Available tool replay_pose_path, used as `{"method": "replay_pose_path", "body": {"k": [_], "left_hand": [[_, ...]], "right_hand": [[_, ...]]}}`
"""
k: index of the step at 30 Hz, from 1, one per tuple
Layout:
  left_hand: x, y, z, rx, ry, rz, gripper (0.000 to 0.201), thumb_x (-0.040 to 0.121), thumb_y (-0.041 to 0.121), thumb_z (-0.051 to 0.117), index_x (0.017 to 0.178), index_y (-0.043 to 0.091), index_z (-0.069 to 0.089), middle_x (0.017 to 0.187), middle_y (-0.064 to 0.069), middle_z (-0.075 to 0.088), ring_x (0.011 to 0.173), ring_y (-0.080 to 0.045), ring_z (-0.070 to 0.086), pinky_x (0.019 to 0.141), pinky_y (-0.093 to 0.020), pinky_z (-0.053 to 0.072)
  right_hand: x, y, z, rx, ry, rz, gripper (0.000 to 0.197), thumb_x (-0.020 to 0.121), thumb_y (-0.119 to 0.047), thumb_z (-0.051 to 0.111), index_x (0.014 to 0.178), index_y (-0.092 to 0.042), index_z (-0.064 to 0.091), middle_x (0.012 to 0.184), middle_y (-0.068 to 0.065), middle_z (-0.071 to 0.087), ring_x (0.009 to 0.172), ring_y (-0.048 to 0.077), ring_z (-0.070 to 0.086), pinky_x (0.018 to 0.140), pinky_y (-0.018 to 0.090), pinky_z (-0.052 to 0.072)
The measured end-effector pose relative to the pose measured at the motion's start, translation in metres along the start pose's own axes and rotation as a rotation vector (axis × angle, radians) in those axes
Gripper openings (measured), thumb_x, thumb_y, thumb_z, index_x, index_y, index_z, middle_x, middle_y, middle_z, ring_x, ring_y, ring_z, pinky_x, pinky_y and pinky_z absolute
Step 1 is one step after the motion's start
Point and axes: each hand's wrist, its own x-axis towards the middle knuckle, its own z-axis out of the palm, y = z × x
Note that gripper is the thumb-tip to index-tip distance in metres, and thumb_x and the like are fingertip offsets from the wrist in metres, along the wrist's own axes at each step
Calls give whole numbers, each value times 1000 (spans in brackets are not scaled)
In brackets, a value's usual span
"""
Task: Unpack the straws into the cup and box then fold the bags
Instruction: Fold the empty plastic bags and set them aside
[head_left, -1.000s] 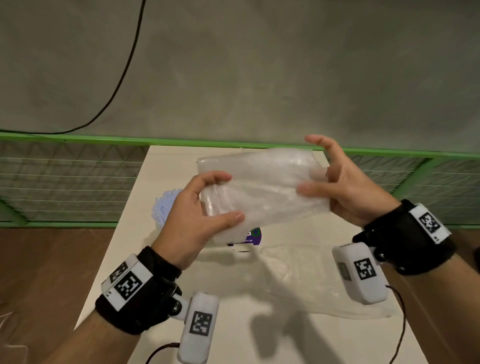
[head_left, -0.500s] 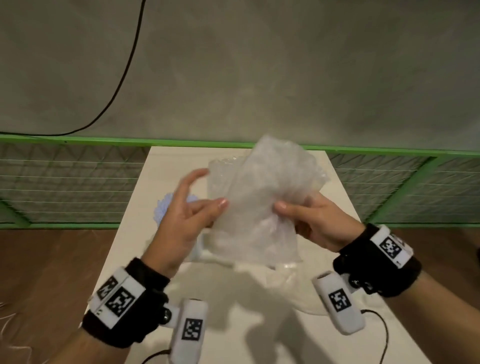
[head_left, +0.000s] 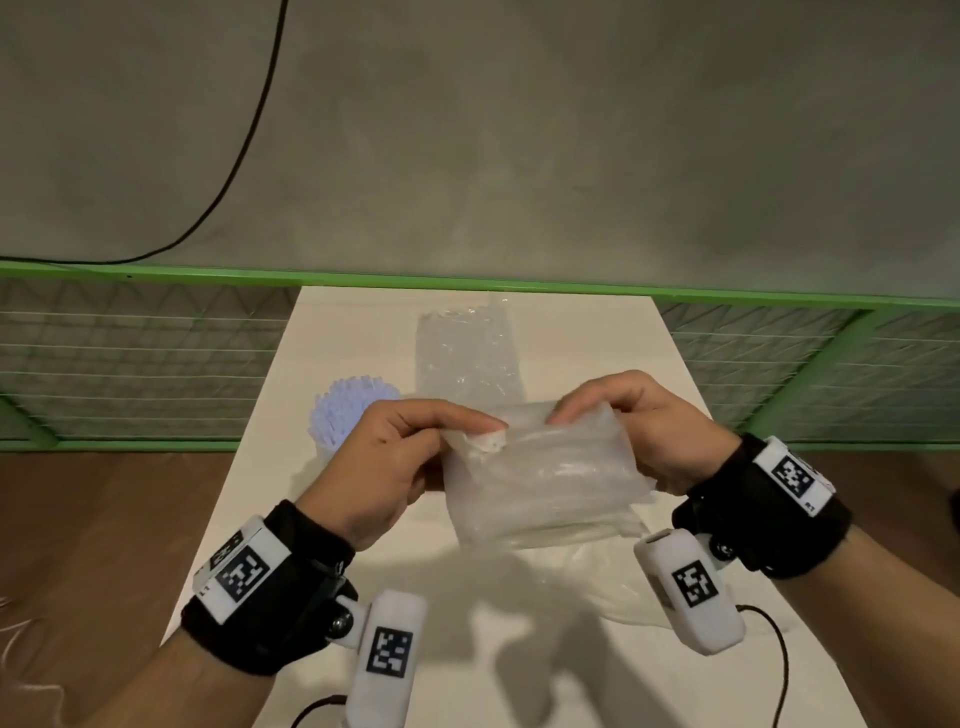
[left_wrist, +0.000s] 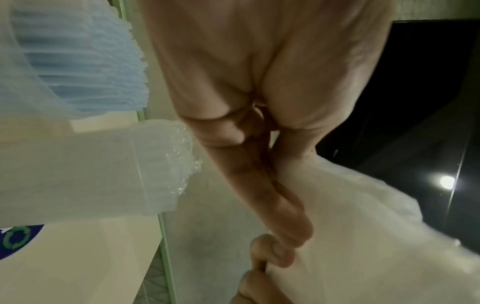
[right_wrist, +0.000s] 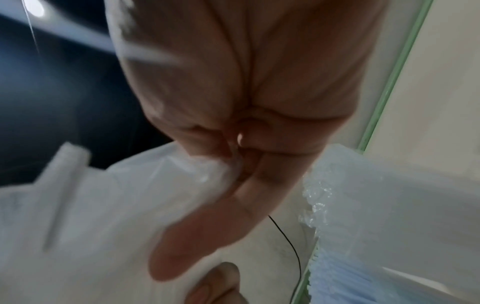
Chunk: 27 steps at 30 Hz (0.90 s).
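Note:
A clear plastic bag (head_left: 545, 483) hangs folded into a wide flat packet above the white table (head_left: 363, 322). My left hand (head_left: 467, 423) pinches its top left edge and my right hand (head_left: 571, 413) pinches its top right edge. In the left wrist view my curled fingers (left_wrist: 285, 205) lie against the bag (left_wrist: 363, 226). The right wrist view shows the bag (right_wrist: 103, 205) blurred under my fingers (right_wrist: 207, 226). A cup of pale blue straws (head_left: 343, 410) stands left of my left hand. Behind my hands stands a clear box of clear straws (head_left: 467, 353).
A second clear bag (head_left: 613, 587) lies flat on the table under my right wrist. A green rail (head_left: 156, 273) with wire mesh runs behind the table. A black cable (head_left: 249, 140) hangs on the grey wall. Brown floor lies on both sides.
The bag went from a loose upright sheet to a flat horizontal packet. Both hands came lower and closer to me, and now pinch its top edge.

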Motion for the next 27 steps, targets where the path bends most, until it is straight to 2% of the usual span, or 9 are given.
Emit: {"method": "replay_pose_path", "body": {"k": [2, 6, 12, 17, 20, 23, 24, 25, 27], "left_hand": [[-1, 4, -1, -85, -9, 1, 47, 92, -3, 43, 67, 13, 80, 81, -4, 75, 68, -13, 69, 57, -21, 55], [-3, 5, 4, 1, -7, 27, 11, 75, 19, 82, 78, 14, 73, 73, -1, 68, 57, -15, 61, 51, -23, 50], [-1, -1, 4, 101, 36, 172, 45, 77, -8, 77, 96, 32, 72, 86, -1, 68, 62, -28, 54, 68, -38, 56], [0, -13, 3, 83, -74, 87, 39, 84, -3, 67, 100, 30, 79, 104, 3, 72, 79, -22, 58, 76, -28, 47], [5, -26, 14, 41, -56, 29, 33, 83, 13, 72, 110, 31, 77, 118, -1, 73, 101, -18, 69, 88, -25, 53], [6, -40, 22, 207, 47, 94, 37, 87, 3, 74, 114, 27, 74, 96, 19, 61, 60, 4, 46, 72, -11, 48], [6, -47, 23, 254, 70, 75, 39, 88, -4, 70, 116, 23, 73, 118, -9, 36, 53, 9, 32, 69, -5, 45], [6, -56, 20, 296, 77, 46, 40, 88, -6, 69, 117, 22, 72, 113, 2, 75, 69, 8, 19, 74, -12, 54], [3, -80, 11, 381, 88, -24, 48, 86, -3, 71, 114, 36, 74, 119, 17, 71, 107, 7, 47, 100, -29, 50]], "right_hand": [[-4, -3, -4, 109, -47, 14, 19, 67, -7, 61, 72, -12, 78, 81, 10, 72, 72, 22, 67, 64, 28, 54], [-5, -3, 4, 118, -17, 32, 41, 69, -43, 77, 64, -5, 64, 82, 22, 49, 67, 27, 50, 56, 29, 43], [-5, 5, 11, 54, 92, 165, 44, 79, -10, 74, 116, -11, 51, 97, 15, 64, 74, 27, 66, 55, 31, 55], [-11, 7, 4, 38, 109, 128, 12, 82, -5, 64, 87, -11, 73, 78, 19, 68, 60, 27, 68, 50, 24, 55], [-9, 14, -3, 24, 66, 143, 18, 84, -7, 61, 100, -3, 67, 80, 18, 69, 62, 26, 70, 51, 23, 55], [-11, 32, -17, 12, 22, 234, 29, 88, -11, 58, 115, 0, 60, 86, 15, 70, 67, 26, 70, 59, 27, 58], [-14, 44, -24, -16, 60, 253, 27, 90, -9, 59, 116, -2, 61, 86, 11, 70, 68, 24, 69, 64, 29, 59], [-17, 59, -31, -83, 125, 260, 22, 92, -7, 62, 114, -6, 63, 85, 7, 70, 69, 23, 68, 68, 33, 58], [-28, 99, -50, -438, 263, 269, 24, 86, -10, 71, 106, -17, 62, 87, 2, 68, 72, 23, 66, 72, 33, 53]]}}
